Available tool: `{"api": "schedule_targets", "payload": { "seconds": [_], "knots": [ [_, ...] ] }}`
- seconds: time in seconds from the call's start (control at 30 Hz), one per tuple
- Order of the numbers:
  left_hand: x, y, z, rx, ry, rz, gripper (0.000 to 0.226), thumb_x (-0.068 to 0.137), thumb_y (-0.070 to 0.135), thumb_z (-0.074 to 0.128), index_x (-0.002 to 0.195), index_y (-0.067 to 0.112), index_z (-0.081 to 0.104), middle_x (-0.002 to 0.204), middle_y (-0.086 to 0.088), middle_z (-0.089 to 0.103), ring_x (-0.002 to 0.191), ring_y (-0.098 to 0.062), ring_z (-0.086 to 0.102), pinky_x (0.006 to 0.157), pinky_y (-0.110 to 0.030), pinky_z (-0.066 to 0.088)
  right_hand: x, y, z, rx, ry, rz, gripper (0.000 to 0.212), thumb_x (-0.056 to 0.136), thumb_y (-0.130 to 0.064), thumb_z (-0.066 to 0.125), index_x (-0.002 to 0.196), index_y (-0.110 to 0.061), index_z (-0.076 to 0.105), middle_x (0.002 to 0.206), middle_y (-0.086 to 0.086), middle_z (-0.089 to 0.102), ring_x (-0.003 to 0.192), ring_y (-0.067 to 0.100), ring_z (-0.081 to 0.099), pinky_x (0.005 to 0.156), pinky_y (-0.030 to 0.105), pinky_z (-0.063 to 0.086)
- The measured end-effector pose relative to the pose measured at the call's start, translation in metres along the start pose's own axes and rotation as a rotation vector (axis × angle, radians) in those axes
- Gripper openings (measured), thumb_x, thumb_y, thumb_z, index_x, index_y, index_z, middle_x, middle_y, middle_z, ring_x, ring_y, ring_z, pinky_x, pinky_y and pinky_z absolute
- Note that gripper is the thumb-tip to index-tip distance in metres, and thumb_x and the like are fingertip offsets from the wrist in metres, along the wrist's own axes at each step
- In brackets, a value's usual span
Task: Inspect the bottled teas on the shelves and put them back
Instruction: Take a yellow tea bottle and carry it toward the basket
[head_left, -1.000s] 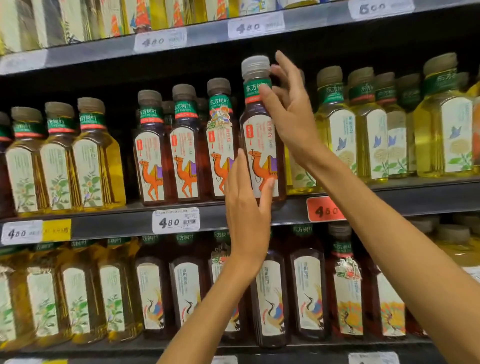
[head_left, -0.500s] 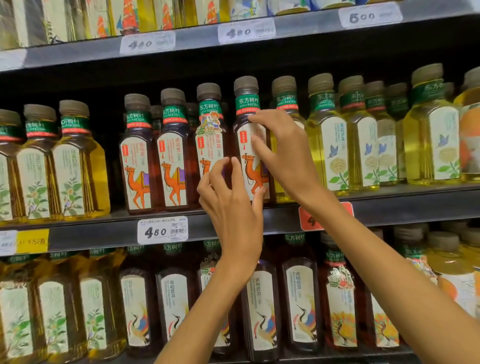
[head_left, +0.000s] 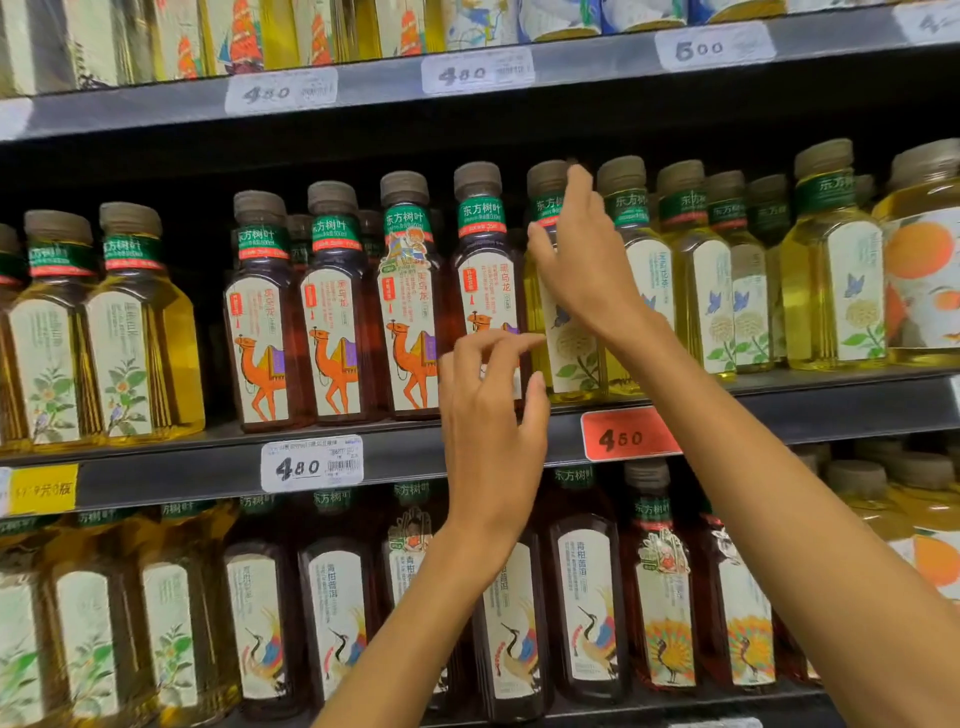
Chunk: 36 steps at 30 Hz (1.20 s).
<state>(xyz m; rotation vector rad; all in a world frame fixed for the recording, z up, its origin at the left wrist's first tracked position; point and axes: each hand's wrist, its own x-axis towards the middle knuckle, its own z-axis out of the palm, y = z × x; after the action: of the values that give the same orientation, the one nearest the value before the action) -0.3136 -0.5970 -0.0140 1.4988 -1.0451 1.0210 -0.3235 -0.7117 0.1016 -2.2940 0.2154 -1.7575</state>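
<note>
Dim, soft focus (edges warped)

I see through one head camera only, facing the shelves straight on and close, tilted slightly upward. My left hand (head_left: 491, 415) and right hand (head_left: 587, 260) reach forward from below into mid-frame, shelf rows (head_left: 156, 457) spreading past both sides.

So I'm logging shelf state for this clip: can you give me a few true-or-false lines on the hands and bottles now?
1. Four camel-label bottles stand in the middle shelf's front row. True.
2. The left hand grips a bottle. False: its fingers are loosely spread, holding nothing.
3. The right hand reaches at a yellow butterfly-label bottle. True.
4. The red price tag reads 500. False: it reads 480.
</note>
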Motion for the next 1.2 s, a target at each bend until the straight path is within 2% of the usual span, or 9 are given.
{"api": "schedule_targets", "payload": {
  "seconds": [0.13,0.37,0.53,0.6,0.73,0.83,0.93,1.07,1.2],
  "knots": [
    [0.001,0.004,0.000,-0.153,-0.145,-0.064,0.030,0.092,0.007,0.057,0.122,0.015,0.056,0.116,0.004,0.051,0.103,-0.003,0.049,0.091,-0.017,0.043,-0.002,0.003,-0.004,0.198,0.028,0.001,0.058,0.096,-0.018,0.055,0.145,-0.007,0.025,0.138,0.016,0.044,0.119,0.026,0.051,0.097,0.037,0.046],
    [-0.008,0.002,-0.001,-0.239,-0.213,-0.147,0.044,0.092,0.019,0.060,0.132,0.023,0.044,0.120,0.009,0.051,0.108,0.001,0.050,0.094,-0.009,0.040,-0.018,0.005,-0.027,0.518,0.107,-0.021,0.061,0.092,-0.021,0.064,0.142,-0.007,0.031,0.134,0.006,0.044,0.116,0.010,0.049,0.095,0.014,0.042],
    [-0.010,0.006,-0.001,-0.263,-0.251,-0.202,0.061,0.088,0.030,0.065,0.141,0.025,0.035,0.136,0.011,0.045,0.121,0.002,0.042,0.097,-0.003,0.032,-0.034,-0.005,-0.040,0.634,-0.066,0.004,0.021,0.095,-0.027,0.058,0.112,-0.015,0.055,0.099,-0.009,0.063,0.089,-0.005,0.061,0.077,0.013,0.049],
    [-0.011,0.008,-0.001,-0.270,-0.265,-0.204,0.068,0.086,0.034,0.066,0.143,0.024,0.031,0.142,0.010,0.041,0.128,-0.001,0.039,0.103,-0.010,0.035,-0.042,-0.011,-0.048,0.693,-0.051,-0.028,0.011,0.095,-0.022,0.059,0.103,-0.015,0.060,0.090,-0.011,0.064,0.080,-0.007,0.062,0.071,0.013,0.049],
    [-0.011,0.019,-0.006,-0.308,-0.225,-0.173,0.078,0.079,0.045,0.070,0.144,0.029,0.029,0.140,0.011,0.041,0.127,-0.001,0.042,0.100,-0.014,0.039,-0.057,-0.022,-0.068,0.876,0.019,0.037,0.019,0.094,-0.025,0.060,0.102,-0.008,0.064,0.086,-0.003,0.069,0.078,0.006,0.066,0.070,0.020,0.053],
    [-0.015,0.029,-0.013,-0.438,-0.214,-0.180,0.074,0.073,0.053,0.070,0.136,0.034,0.035,0.120,0.021,0.056,0.109,0.004,0.057,0.086,-0.018,0.052,-0.073,-0.025,-0.080,1.131,-0.069,0.225,0.024,0.094,-0.031,0.058,0.100,-0.008,0.065,0.082,0.004,0.069,0.074,0.015,0.066,0.068,0.026,0.056],
    [-0.030,0.035,-0.021,-0.563,-0.279,-0.216,0.066,0.074,0.052,0.067,0.131,0.038,0.038,0.112,0.030,0.061,0.102,0.007,0.060,0.076,-0.010,0.051,-0.091,-0.018,-0.088,1.171,-0.214,0.315,0.024,0.090,-0.039,0.060,0.094,-0.016,0.066,0.082,0.002,0.069,0.077,0.014,0.067,0.069,0.027,0.056],
    [-0.063,0.033,-0.031,-0.821,-0.459,-0.430,0.044,0.077,0.048,0.068,0.118,0.034,0.057,0.107,0.020,0.070,0.096,-0.002,0.068,0.070,-0.012,0.052,-0.109,-0.003,-0.092,1.284,-0.399,0.434,0.048,0.079,-0.051,0.053,0.105,-0.011,0.066,0.094,0.006,0.073,0.089,0.019,0.069,0.076,0.031,0.057],
    [-0.098,0.034,-0.034,-1.010,-0.581,-0.699,0.049,0.068,0.055,0.063,0.110,0.030,0.066,0.106,0.001,0.074,0.091,-0.012,0.071,0.071,-0.023,0.056,-0.126,0.002,-0.082,1.495,-0.452,0.524,0.037,0.089,-0.042,0.046,0.101,-0.010,0.059,0.083,0.004,0.071,0.079,0.018,0.070,0.074,0.029,0.057]
  ]
}}
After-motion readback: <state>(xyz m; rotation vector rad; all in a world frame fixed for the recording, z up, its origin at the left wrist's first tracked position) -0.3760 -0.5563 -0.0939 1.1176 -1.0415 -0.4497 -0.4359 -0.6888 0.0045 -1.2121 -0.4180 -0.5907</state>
